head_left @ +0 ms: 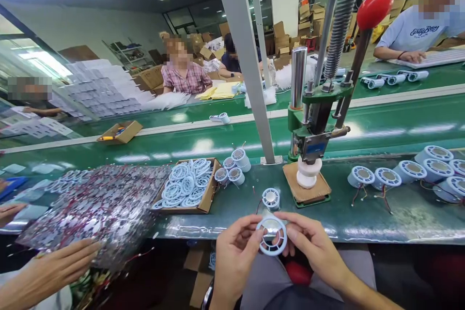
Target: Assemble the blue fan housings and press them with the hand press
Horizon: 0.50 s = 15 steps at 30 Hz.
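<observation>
Both my hands hold a light blue spoked plastic ring (272,252) above my lap, at the bench's front edge. My left hand (236,252) pinches its left side between thumb and fingers. On the opposite rim, the thumb and fingers of my right hand (314,247) are closed too. Just beyond the ring stands a round light blue housing (271,198) with a silver centre and a thin wire. Behind it to the right is a hand press (316,143) with a red-knobbed lever and a white round pressing head (308,174) over a brown board.
A cardboard box (212,191) of blue rings sits left of centre, with several housings (236,174) beside it. More wired housings (387,178) stand at right. A wired-parts pile (105,203) lies left, near a co-worker's hand (58,266). A metal post (250,58) rises behind.
</observation>
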### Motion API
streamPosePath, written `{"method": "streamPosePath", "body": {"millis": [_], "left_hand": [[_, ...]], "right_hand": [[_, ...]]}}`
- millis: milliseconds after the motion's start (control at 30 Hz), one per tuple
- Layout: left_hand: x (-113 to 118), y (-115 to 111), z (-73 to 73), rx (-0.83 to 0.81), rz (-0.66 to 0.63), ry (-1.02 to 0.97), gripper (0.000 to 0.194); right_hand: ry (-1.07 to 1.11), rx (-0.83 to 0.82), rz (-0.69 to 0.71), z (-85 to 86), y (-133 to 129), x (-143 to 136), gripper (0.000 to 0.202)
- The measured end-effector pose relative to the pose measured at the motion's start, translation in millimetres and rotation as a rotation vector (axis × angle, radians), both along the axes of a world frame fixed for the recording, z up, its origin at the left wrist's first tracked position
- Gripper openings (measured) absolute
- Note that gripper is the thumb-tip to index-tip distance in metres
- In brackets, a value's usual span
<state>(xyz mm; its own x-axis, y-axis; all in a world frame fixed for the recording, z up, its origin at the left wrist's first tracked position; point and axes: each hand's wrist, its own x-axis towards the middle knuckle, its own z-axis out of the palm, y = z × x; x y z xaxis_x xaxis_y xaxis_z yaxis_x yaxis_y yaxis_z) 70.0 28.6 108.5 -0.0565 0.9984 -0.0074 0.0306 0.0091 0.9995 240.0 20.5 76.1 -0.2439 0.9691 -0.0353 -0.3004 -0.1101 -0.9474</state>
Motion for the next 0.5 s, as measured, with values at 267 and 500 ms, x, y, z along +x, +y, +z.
{"method": "streamPosePath", "body": {"millis": [267,500], "left_hand": [[-8.9,-4.7,0.4,0.053,-0.070,0.117,0.020],[-2.9,-7.8,6.0,0.029,0.014,0.126,0.024]], "right_hand": [[-0.074,0.094,-0.011,1.8,-11.6,-3.1,0.052],[-0.009,0.050,0.027,5.5,-12.6,-2.8,0.048]]}}
